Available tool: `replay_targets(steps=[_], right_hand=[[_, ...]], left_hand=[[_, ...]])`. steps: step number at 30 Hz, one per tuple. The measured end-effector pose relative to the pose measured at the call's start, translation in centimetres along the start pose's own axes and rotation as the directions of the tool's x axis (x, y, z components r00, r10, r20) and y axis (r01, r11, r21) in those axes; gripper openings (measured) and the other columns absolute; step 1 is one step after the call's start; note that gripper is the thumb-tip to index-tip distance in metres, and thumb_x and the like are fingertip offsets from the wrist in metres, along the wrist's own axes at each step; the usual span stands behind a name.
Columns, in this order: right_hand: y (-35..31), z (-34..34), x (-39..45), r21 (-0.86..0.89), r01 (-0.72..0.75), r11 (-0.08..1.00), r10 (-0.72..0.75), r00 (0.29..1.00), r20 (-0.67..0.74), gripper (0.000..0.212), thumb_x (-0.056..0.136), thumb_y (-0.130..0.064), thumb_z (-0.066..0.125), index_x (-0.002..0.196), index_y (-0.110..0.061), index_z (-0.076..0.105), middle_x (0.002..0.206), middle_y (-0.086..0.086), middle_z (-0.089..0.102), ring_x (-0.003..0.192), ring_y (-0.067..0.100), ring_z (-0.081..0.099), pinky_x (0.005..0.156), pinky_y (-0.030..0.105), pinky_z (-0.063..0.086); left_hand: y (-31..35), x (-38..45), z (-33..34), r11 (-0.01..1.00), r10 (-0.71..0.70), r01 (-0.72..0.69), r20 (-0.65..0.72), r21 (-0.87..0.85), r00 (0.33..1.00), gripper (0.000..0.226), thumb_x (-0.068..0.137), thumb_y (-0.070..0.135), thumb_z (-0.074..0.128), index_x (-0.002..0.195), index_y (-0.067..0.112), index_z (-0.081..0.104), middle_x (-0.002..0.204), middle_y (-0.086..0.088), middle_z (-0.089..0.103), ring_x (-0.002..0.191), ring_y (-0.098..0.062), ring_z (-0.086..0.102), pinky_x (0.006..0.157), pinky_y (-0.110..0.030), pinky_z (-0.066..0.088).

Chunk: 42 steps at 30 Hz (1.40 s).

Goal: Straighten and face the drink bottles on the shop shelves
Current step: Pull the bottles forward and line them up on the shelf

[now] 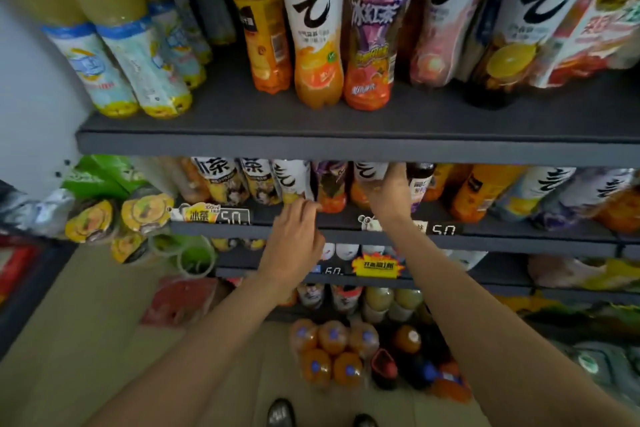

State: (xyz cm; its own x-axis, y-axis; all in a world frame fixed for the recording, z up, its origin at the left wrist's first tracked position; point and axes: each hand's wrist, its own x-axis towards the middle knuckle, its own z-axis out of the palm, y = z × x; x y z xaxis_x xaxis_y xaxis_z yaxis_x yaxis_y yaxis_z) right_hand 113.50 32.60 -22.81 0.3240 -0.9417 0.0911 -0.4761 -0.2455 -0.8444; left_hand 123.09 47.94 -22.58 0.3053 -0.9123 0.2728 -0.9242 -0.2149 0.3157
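Both my hands reach onto the second shelf (298, 224), which holds a row of drink bottles. My right hand (389, 196) is wrapped round a white-labelled orange bottle (365, 175) from its right side. Left of it stands a purple-labelled bottle with an orange base (330, 189). My left hand (294, 241) hovers at the shelf edge with curled fingers; its fingertips reach toward the base of that purple bottle and the white-labelled bottle (292, 180) beside it, and whether they touch is unclear. The upper shelf (242, 144) carries tall bottles facing forward.
Price tags (220, 215) sit on the shelf edge. Lower shelves hold more drinks, with a yellow promo sign (377, 265). Shrink-wrapped packs of orange bottles (332, 354) stand on the floor near my shoes (280, 412). Green and yellow packs (117, 215) pile at left.
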Motion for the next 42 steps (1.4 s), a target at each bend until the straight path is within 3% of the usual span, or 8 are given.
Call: replay_targets(steps=[4, 10, 19, 25, 30, 35, 39, 42], right_hand=[[1.4, 0.5, -1.6, 0.001, 0.039, 0.999, -0.039, 0.999, -0.028, 0.074, 0.081, -0.007, 0.067, 0.143, -0.006, 0.027, 0.146, 0.011, 0.035, 0.130, 0.027, 0.039, 0.095, 0.039, 0.044], [-0.2, 1.3, -3.2, -0.057, 0.253, 0.966, -0.251, 0.967, 0.039, 0.050, 0.084, -0.014, 0.066, 0.129, -0.003, 0.048, 0.125, 0.014, 0.052, 0.102, 0.030, 0.058, 0.081, 0.033, 0.044], [-3.9, 6.6, 0.7, 0.025, -0.034, 0.999, 0.035, 0.999, -0.022, 0.057, 0.081, -0.027, 0.071, 0.124, 0.002, 0.047, 0.128, 0.018, 0.051, 0.118, 0.031, 0.051, 0.093, 0.034, 0.040], [-2.9, 6.3, -4.0, 0.142, 0.031, 0.989, -0.005, 0.983, -0.185, 0.071, 0.072, -0.026, 0.079, 0.125, -0.001, 0.039, 0.128, 0.013, 0.047, 0.116, 0.027, 0.050, 0.084, 0.026, 0.041], [-1.9, 1.9, -6.5, 0.070, 0.108, 0.992, -0.104, 0.993, -0.058, 0.071, 0.064, -0.030, 0.084, 0.117, -0.005, 0.044, 0.117, 0.009, 0.056, 0.107, 0.023, 0.056, 0.085, 0.028, 0.045], [-2.7, -6.6, -9.1, -0.004, 0.284, 0.959, -0.283, 0.957, 0.059, 0.069, 0.059, -0.034, 0.087, 0.111, -0.010, 0.047, 0.102, 0.001, 0.062, 0.094, 0.013, 0.060, 0.078, 0.021, 0.046], [-4.6, -16.9, -7.3, 0.131, 0.212, 0.968, -0.207, 0.977, -0.052, 0.061, 0.052, -0.039, 0.089, 0.096, -0.020, 0.051, 0.083, -0.015, 0.062, 0.073, -0.008, 0.059, 0.069, 0.014, 0.047], [-5.3, -26.2, -6.3, 0.303, 0.226, 0.926, -0.200, 0.973, -0.117, 0.045, 0.056, -0.036, 0.084, 0.089, -0.022, 0.056, 0.076, -0.011, 0.065, 0.067, -0.002, 0.058, 0.059, 0.015, 0.043]], left_hand=[[0.6, 0.0, 0.1, 0.998, -0.056, 0.056, -0.007, 0.002, 0.998, 0.032, 0.083, 0.003, 0.055, 0.115, -0.002, 0.052, 0.111, -0.018, 0.052, 0.103, -0.035, 0.050, 0.085, -0.044, 0.043], [1.6, 0.8, 0.3, 0.971, -0.200, 0.195, -0.024, -0.140, 0.980, 0.033, 0.086, 0.004, 0.053, 0.119, 0.001, 0.049, 0.119, -0.014, 0.047, 0.113, -0.028, 0.044, 0.096, -0.037, 0.037], [-1.0, 1.0, -0.9, 0.927, -0.310, 0.291, -0.050, -0.237, 0.949, 0.031, 0.086, -0.001, 0.053, 0.117, 0.000, 0.049, 0.118, -0.017, 0.046, 0.109, -0.031, 0.049, 0.095, -0.041, 0.042], [-2.4, 0.9, -1.3, 0.913, -0.286, 0.300, 0.091, -0.278, 0.954, 0.029, 0.087, 0.006, 0.053, 0.116, 0.006, 0.048, 0.115, -0.010, 0.054, 0.099, -0.025, 0.057, 0.087, -0.040, 0.046], [-1.7, 3.6, -2.6, 0.913, -0.097, 0.287, 0.532, -0.288, 0.841, 0.040, 0.083, 0.015, 0.067, 0.118, 0.005, 0.050, 0.111, -0.003, 0.056, 0.105, -0.021, 0.056, 0.083, -0.024, 0.042], [3.5, 6.6, -5.4, 0.866, 0.039, 0.413, 0.863, -0.281, 0.504, 0.047, 0.083, 0.013, 0.069, 0.126, 0.019, 0.049, 0.118, 0.005, 0.057, 0.108, -0.011, 0.054, 0.094, -0.026, 0.046], [11.8, 9.4, -7.6, 0.732, 0.339, 0.391, 0.797, -0.557, 0.501, 0.042, 0.083, 0.005, 0.064, 0.119, 0.024, 0.052, 0.114, 0.009, 0.063, 0.107, -0.005, 0.059, 0.097, -0.025, 0.047], [19.5, 11.5, -8.9, 0.580, 0.503, 0.366, 0.673, -0.728, 0.542, 0.050, 0.078, 0.005, 0.061, 0.122, 0.024, 0.050, 0.115, 0.007, 0.063, 0.108, -0.006, 0.059, 0.097, -0.024, 0.047]])
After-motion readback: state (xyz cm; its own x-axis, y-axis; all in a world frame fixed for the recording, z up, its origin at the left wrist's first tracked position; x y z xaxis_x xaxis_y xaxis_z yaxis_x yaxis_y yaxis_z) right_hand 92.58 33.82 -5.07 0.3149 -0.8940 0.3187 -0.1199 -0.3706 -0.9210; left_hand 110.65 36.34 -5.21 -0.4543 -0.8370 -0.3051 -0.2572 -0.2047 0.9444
